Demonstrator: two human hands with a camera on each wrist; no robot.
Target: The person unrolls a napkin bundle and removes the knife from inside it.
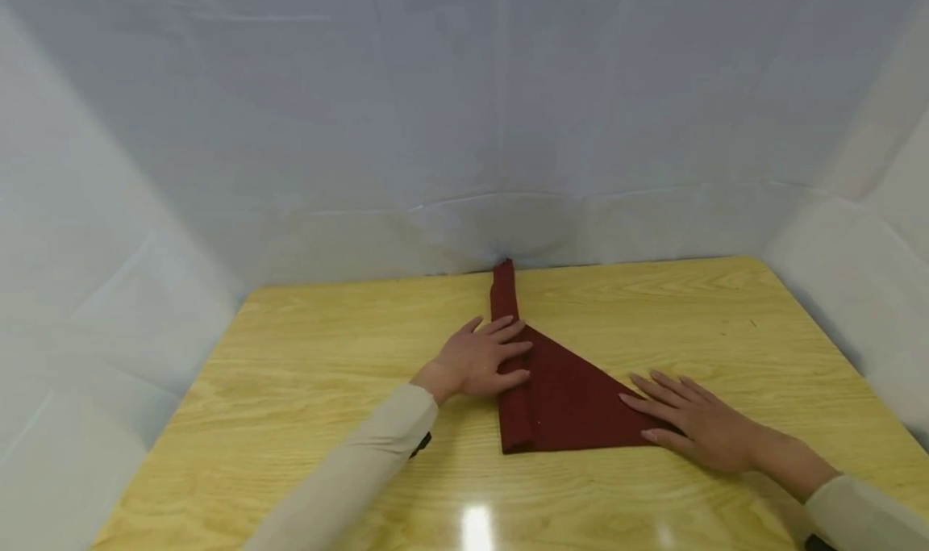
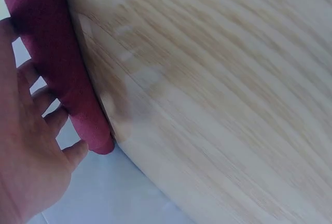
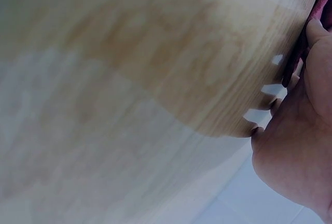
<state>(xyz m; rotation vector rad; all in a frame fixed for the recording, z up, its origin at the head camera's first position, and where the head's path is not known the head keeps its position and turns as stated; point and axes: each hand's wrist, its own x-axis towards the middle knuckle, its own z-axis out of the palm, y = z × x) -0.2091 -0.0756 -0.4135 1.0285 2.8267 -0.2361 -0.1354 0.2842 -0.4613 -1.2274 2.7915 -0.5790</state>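
A dark red cloth [image 1: 581, 402] lies on the table as a triangle narrowing to the right. Along its left side runs a folded band [image 1: 517, 418], whose narrow far end reaches the table's back edge. My left hand [image 1: 479, 361] rests on this band with its fingers spread. In the left wrist view, the fingertips of the left hand [image 2: 31, 146] touch the thick, rounded band [image 2: 57, 53]. Over the cloth's right corner lies my right hand [image 1: 700, 422], fingers extended, hiding the tip. The right wrist view catches the right hand [image 3: 301, 136] beside the cloth's edge [image 3: 322, 6].
The wood-grain table [image 1: 327, 357] has rounded back corners and a bright reflection near the front. White sheeting [image 1: 450, 115] hangs behind it and along both sides. Something small and black [image 1: 421, 444] shows under the left sleeve.
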